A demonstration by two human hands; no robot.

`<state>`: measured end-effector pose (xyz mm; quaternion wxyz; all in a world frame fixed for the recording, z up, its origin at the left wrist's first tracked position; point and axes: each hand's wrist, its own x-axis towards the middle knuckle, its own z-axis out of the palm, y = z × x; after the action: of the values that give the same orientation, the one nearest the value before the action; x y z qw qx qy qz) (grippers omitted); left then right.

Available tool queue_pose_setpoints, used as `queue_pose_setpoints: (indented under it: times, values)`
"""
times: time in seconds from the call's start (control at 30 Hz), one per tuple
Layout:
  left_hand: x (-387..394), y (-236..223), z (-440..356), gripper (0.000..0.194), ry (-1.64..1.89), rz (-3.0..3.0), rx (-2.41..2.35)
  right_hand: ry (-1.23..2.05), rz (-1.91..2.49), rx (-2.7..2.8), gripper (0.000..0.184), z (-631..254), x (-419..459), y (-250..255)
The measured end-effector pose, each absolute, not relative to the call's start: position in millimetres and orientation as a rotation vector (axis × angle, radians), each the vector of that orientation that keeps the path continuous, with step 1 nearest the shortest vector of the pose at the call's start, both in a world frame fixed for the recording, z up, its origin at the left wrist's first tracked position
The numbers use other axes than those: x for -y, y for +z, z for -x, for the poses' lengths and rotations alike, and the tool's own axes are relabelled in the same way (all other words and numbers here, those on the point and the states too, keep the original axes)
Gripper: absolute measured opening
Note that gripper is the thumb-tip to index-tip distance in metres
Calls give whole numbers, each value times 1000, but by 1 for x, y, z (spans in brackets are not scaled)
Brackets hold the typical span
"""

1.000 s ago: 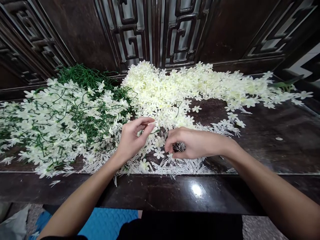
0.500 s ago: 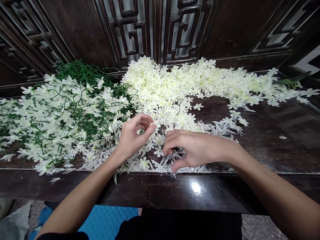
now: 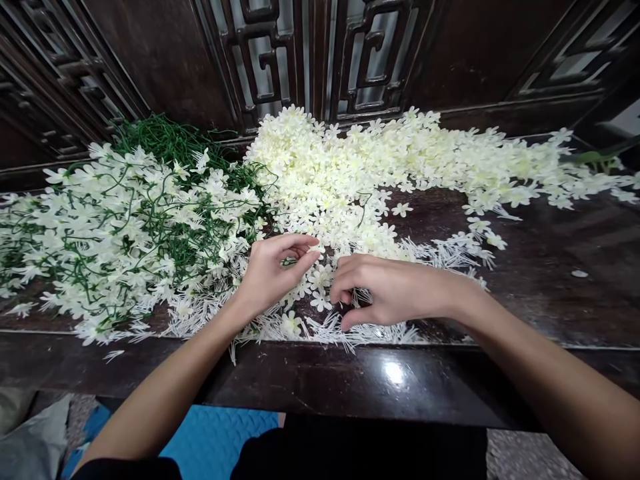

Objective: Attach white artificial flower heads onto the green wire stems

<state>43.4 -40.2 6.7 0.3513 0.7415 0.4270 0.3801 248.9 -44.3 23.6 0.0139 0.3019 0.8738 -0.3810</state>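
Observation:
My left hand (image 3: 277,270) is over the middle of the bench, its thumb and fingertips closed on what looks like a small white artificial flower (image 3: 321,251). The fingers partly hide it. Just to the right, my right hand (image 3: 373,290) has its fingers curled and its thumb apart, with nothing visible between them. Beneath it are thin white plastic sprigs (image 3: 330,330). Loose cream-white petal flowers (image 3: 320,193) are heaped beyond both hands. On the left is a pile of white flowers with green stems (image 3: 125,227).
A tangle of bare green stems (image 3: 165,137) is at the back left. The dark wooden bench (image 3: 550,300) has a carved lattice back (image 3: 315,60). A small pale disc (image 3: 579,274) rests on the right side. Below the front edge is a blue textured surface (image 3: 220,437).
The view has shifted slightly. My left fingertips and thumb have come a little closer together. My right hand keeps nearly the same pose beside it.

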Motion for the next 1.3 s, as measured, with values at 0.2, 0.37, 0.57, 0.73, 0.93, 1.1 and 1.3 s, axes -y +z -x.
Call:
queue_pose_setpoints:
  times: [0.2, 0.37, 0.57, 0.73, 0.93, 1.1, 1.3]
  values:
    - [41, 5, -44, 17, 1015, -1884, -1098, -1097, -908, -2731, 12, -244, 53, 24]
    - [42, 7, -45, 18, 969, -1863, -1130, -1141, -866, -2735, 15, -244, 54, 25]
    - [40, 6, -43, 24, 923, -1823, -1104, -1331, -1035, -2837, 7, -246, 46, 28]
    - [40, 4, -42, 26, 891, -1770, -1069, -1707, -1308, -2923, 5, -248, 41, 28]
    - [42, 6, -43, 29, 822, -1660, -1051, -2039, -1499, -3045, 17, -246, 41, 23]
    - [42, 8, -44, 29, 796, -1641, -1033, -1814, -1480, -3196, 12, -243, 40, 18]
    - [43, 11, -45, 29, 835, -1652, -993, -1386, -1629, -3344, 11, -242, 40, 16]
